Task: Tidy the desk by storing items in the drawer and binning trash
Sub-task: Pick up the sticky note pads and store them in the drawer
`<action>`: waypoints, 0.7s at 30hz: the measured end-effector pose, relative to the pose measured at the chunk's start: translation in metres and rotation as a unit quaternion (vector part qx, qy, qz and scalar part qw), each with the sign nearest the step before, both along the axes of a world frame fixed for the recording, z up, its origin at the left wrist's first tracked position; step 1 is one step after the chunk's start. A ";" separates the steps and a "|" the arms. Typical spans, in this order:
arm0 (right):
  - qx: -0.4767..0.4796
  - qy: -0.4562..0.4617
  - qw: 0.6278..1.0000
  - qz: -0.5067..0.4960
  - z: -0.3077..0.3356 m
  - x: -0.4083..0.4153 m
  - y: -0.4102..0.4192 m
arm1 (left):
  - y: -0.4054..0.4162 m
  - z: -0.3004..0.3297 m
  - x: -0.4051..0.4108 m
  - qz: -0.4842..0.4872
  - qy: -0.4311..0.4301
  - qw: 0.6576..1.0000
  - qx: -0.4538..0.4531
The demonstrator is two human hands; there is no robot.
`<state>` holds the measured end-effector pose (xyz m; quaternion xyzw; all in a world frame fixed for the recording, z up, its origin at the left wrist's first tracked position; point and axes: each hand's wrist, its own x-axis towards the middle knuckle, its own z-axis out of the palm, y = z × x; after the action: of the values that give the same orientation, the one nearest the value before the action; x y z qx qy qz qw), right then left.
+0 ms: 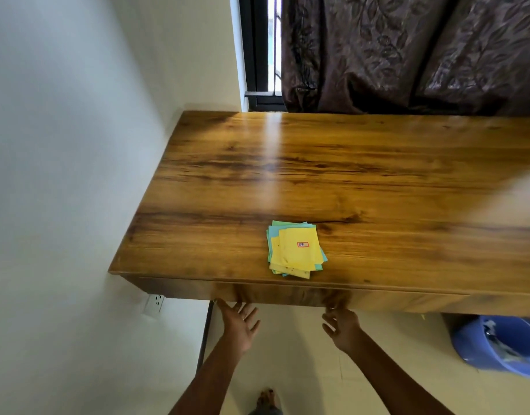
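Both hands, left hand [238,326] & right hand [341,330], are reaching open-fingered, gripping nothing, under the drawer [287,293] front at the desk's [377,175] near edge; paper stack [296,253] is lying just beyond, approx. between them.

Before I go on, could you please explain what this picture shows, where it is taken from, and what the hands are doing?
There is no machine here: a person works with two bare hands, and the one picture comes from a wide-angle camera worn on the head, looking forward and down. That is why both forearms reach up from the bottom edge. The left hand and the right hand are at the lower front edge of a wooden desk, fingers spread or loosely bent. Neither holds anything. The panel they reach for looks like a drawer front, still closed. On the desk lies a stack of cards, yellow, green and blue, the top one with a small red-framed label. A blue bin stands on the floor at the right, and a curtain hangs behind the desk.
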<state>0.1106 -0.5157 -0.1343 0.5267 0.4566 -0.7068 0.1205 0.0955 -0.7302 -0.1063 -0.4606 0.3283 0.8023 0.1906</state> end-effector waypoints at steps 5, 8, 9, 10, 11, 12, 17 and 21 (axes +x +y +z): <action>-0.024 0.051 0.996 -0.063 0.001 -0.003 0.023 | 0.002 0.008 -0.001 0.029 0.018 0.998 0.049; -0.063 0.075 0.986 -0.135 -0.005 -0.003 0.043 | -0.006 0.007 0.002 0.022 0.034 0.997 0.068; -0.079 0.075 0.983 -0.147 -0.006 -0.001 0.049 | -0.007 0.006 0.003 0.018 0.036 0.996 0.074; -0.099 0.074 0.980 -0.157 -0.008 0.001 0.052 | -0.009 0.006 0.003 0.015 0.037 0.996 0.081; -0.114 0.073 0.978 -0.161 -0.008 0.003 0.055 | -0.008 0.007 0.004 0.014 0.039 0.996 0.084; -0.126 0.073 0.976 -0.164 -0.008 0.005 0.055 | -0.008 0.006 0.004 0.015 0.039 0.996 0.085; -0.141 0.072 0.976 -0.148 -0.009 0.023 0.058 | -0.008 0.001 0.015 0.020 0.029 0.996 0.085; -0.147 0.059 0.979 -0.131 -0.014 0.046 0.060 | -0.012 -0.001 0.037 0.024 0.017 0.997 0.075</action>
<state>0.1569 -0.4553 -0.1482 0.5159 0.2816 -0.8054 0.0759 0.1327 -0.7421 -0.1076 -0.4391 0.2593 0.8367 0.1997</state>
